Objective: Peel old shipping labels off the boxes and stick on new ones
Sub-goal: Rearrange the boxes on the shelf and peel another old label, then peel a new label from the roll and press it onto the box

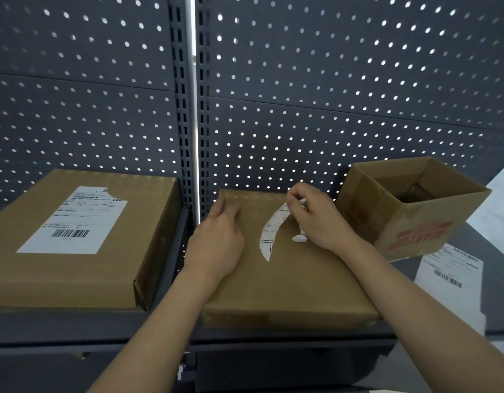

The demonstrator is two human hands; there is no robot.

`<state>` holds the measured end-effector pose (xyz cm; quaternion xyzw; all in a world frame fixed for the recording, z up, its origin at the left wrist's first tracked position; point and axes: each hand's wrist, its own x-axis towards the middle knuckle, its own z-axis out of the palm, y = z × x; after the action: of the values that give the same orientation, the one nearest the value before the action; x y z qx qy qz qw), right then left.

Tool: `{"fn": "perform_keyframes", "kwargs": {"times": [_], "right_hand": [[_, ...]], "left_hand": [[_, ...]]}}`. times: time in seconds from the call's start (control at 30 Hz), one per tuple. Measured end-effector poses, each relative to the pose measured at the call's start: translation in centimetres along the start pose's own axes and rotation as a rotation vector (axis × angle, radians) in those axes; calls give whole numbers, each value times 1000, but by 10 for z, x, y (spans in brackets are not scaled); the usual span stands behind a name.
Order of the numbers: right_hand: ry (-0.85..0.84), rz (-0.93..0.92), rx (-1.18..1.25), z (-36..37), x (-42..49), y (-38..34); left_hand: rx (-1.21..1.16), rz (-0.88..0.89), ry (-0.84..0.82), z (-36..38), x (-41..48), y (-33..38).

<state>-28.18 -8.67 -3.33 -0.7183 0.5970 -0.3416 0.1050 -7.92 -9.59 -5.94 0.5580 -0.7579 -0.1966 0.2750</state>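
A flat brown box [287, 282] lies on the shelf in front of me. A torn strip of its old white label [269, 234] still clings to the top, curling upward. My right hand [316, 219] pinches the peeled part of that label near the box's far right side. My left hand [219, 236] presses on the box's left part, with its fingers bent over the far edge. A second flat box [148, 251] sits to the left, bearing a white shipping label [75, 222] with a barcode and a torn top corner.
An open cardboard box with red print [409, 211] stands at the right, tilted toward me. A sheet of white labels [452, 273] lies on the dark shelf [75, 324] beyond my right forearm. Grey pegboard [302, 95] forms the back wall.
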Motion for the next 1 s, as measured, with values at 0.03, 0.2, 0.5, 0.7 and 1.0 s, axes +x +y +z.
{"fn": "perform_keyframes", "kwargs": {"times": [0.03,0.2,0.5,0.7,1.0], "right_hand": [[3,19,19,0,0,-2],[7,52,80,-2,-3,-15],[58,105,295,-3,-1,-29],[160,167,765,-20,13,-41],[-91,263,627,-8,2,-15]], "left_hand": [[0,1,-2,0,0,0],[-2,-3,-16,0,1,0],[-4,-23,-30,-2,0,2],[2,-24,-43,-2,2,2],[28,-17,-73,-4,1,-1]]}}
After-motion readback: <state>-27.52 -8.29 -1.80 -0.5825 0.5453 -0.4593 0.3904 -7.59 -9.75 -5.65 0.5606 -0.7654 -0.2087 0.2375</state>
